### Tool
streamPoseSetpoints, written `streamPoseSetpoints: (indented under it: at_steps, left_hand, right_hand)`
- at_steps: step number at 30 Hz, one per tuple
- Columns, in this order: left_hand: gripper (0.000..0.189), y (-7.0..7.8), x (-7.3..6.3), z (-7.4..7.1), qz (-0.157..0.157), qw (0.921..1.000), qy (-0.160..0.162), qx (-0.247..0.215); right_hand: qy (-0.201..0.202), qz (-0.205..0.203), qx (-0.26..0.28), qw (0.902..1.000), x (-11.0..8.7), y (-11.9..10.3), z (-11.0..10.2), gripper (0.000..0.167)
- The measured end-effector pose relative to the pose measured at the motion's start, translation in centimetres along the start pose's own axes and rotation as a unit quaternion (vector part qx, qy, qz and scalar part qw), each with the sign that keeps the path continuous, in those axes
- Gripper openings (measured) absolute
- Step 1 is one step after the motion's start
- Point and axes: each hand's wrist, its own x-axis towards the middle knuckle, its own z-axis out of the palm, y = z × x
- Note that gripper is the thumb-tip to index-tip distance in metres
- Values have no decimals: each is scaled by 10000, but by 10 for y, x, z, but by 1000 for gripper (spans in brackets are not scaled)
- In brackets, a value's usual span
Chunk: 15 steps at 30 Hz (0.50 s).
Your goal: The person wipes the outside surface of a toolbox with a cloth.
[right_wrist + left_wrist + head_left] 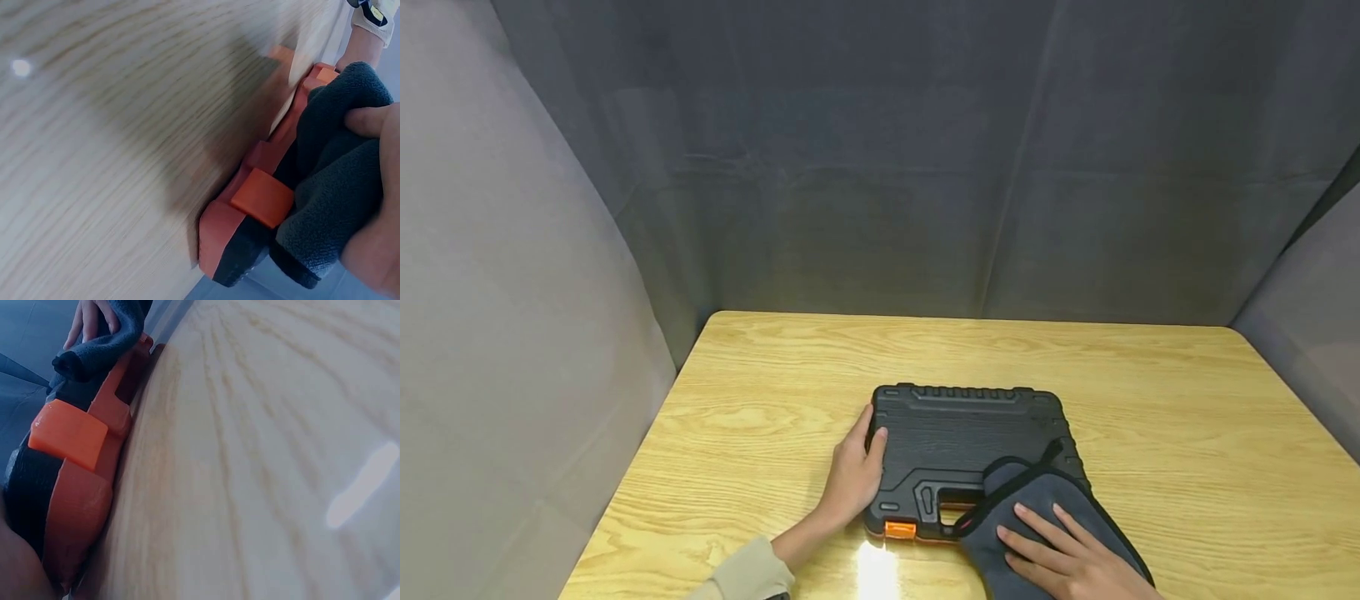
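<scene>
A black plastic tool case (955,433) with an orange base and orange latches lies flat on the wooden table. My left hand (853,475) grips its left edge, thumb on the lid and fingers along the side. Over the case's near right part, covering some of the handle opening, is a dark grey cloth (1060,492) with black edging. My right hand (1067,554) presses on this cloth with straight, spread fingers. In the right wrist view the thumb (365,122) touches a fold of the cloth, beside an orange latch (262,197). The right latch is hidden in the head view.
The wood-grain table (760,400) extends around the case on both sides and behind it. A dark curtain (880,167) hangs behind the table, with lighter grey fabric (512,292) at the left. Light glares off the tabletop near the case's front.
</scene>
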Motion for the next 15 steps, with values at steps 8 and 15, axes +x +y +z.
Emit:
streamPoseSetpoints:
  at_steps: [8, 15]
  left_hand:
    - [55, 2, 0, 0, -8, 10000, 0, -23]
    - [54, 2, 0, -1, -17, 10000, 25, -57]
  right_hand:
    - [522, 326, 326, 9976, -12, -3, -4, 55]
    - [631, 749, 574, 9935, -26, -3, -7, 62]
